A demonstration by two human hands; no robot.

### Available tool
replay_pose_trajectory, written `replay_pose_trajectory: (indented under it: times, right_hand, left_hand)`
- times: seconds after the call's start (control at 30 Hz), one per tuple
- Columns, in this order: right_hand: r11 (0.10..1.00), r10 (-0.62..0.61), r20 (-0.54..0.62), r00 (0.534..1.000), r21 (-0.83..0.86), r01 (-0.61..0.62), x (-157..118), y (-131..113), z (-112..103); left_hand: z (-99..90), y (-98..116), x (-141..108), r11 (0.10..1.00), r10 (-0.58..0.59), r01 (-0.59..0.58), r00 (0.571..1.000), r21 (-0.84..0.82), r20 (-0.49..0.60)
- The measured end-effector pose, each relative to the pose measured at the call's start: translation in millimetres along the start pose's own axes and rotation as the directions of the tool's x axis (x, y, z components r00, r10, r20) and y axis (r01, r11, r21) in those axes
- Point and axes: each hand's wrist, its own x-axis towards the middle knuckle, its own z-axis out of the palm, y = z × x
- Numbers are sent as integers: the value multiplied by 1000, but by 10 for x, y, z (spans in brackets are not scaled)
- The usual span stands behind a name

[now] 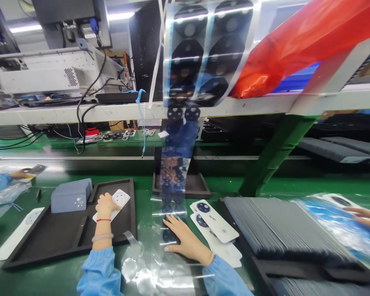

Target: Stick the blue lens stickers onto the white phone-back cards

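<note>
My left hand (105,206) is closed around a white phone back cover (121,198) with a round camera area, over the right part of a black tray (49,242). Blue-grey phone back covers (69,197) stand stacked in that tray's far left part. With fingers spread, my right hand (188,242) rests at the lower end of a clear film strip (173,176) bearing dark round camera-lens stickers. The strip hangs from a wide roll (189,53) above. Just right of that hand lie several white phone back covers (217,224) with dark round camera areas.
A black tray (268,267) packed with grey covers stands at the right. Crumpled clear film (138,263) lies between my arms. Co-workers' hands show at the far left (20,174) and far right (368,216). A green post (274,156) and white shelf edge (120,111) stand beyond.
</note>
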Motion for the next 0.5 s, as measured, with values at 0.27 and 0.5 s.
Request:
replay_pose_trajectory:
  times: [0.27, 0.5]
  right_hand:
    - [985, -62, -308, 949, -174, 8, -25, 46, 192]
    - [917, -283, -417, 864, -381, 117, -10, 125, 320]
  left_hand:
    - [-52, 9, -46, 997, -6, 3, 999, -72, -36]
    - [-153, -31, -52, 978, 20, -18, 1000, -208, 8]
